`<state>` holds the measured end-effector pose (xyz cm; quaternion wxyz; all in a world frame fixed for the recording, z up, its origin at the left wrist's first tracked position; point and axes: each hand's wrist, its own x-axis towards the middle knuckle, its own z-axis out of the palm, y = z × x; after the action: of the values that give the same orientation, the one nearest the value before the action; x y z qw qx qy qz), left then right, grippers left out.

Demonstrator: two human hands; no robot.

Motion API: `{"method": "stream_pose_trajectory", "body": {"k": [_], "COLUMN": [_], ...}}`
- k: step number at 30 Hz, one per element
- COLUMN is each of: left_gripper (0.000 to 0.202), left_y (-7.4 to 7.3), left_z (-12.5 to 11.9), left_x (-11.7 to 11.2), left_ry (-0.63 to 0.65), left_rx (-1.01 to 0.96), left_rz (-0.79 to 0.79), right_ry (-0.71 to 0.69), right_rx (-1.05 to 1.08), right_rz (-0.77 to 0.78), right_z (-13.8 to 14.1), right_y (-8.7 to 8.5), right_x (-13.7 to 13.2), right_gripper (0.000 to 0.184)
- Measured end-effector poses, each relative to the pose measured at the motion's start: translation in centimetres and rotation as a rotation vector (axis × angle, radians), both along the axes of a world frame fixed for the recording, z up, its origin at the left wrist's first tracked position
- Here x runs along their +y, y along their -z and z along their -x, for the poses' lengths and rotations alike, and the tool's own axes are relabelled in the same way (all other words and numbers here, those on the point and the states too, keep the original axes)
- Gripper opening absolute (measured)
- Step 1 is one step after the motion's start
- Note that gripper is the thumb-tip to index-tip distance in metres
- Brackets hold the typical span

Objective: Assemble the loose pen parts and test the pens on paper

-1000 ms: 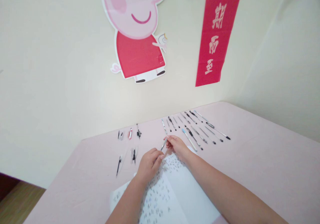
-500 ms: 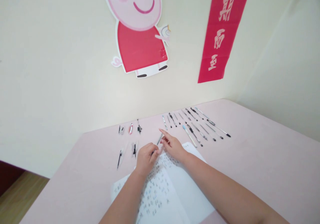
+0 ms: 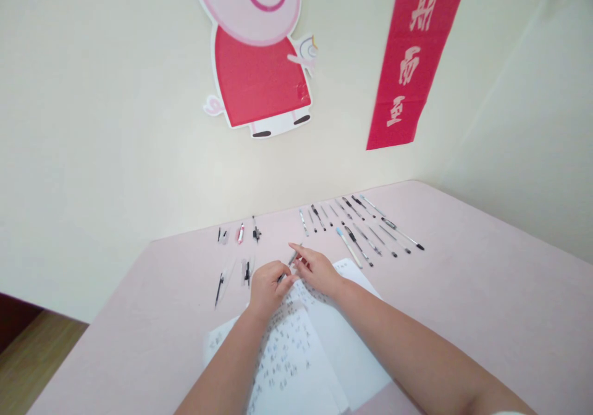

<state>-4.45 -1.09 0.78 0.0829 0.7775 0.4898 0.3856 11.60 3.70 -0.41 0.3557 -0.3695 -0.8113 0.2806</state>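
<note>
Over the top of the written sheets, my left hand (image 3: pixel 267 288) is closed around the lower part of a slim pen (image 3: pixel 291 257), its fingers curled. The pen tilts up and away, with its far end showing beyond my right index finger. My right hand (image 3: pixel 317 272) meets the pen's upper part, index finger stretched across it and thumb and other fingers bent close; the exact grip is partly hidden. Beneath both hands lie white papers (image 3: pixel 282 365) covered in small dark handwriting.
Several pens (image 3: pixel 359 245) and refills lie in two slanted rows at the right back of the pink table (image 3: pixel 486 304). Left of my hands are a black pen part (image 3: pixel 219 288), clear pieces with black parts (image 3: pixel 247 273) and a pink-white item (image 3: pixel 240 233). A wall stands behind.
My right index finger has come down onto the pen and shifted slightly left. The pen's far end now shows past it. The view has tilted a little.
</note>
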Motion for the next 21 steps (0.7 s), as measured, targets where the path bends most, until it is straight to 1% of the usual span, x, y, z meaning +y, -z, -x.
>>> {"method": "stream_pose_trajectory", "body": {"k": [14,21], "left_gripper": [0.044,0.036], "left_y": [-0.30,-0.50], "left_z": [-0.59,-0.89], "left_x": [-0.18,-0.36], "left_ry": [-0.025,-0.031], "left_rx": [0.023,0.078], "left_rz": [0.009,0.016], "right_ry": [0.021,0.037], "right_rx": [0.005,0.045], "right_rz": [0.026,0.047], "right_z": [0.18,0.31], "right_y": [0.46,0.29], "right_x": [0.21,0.23], "right_gripper": [0.042,0.037]}}
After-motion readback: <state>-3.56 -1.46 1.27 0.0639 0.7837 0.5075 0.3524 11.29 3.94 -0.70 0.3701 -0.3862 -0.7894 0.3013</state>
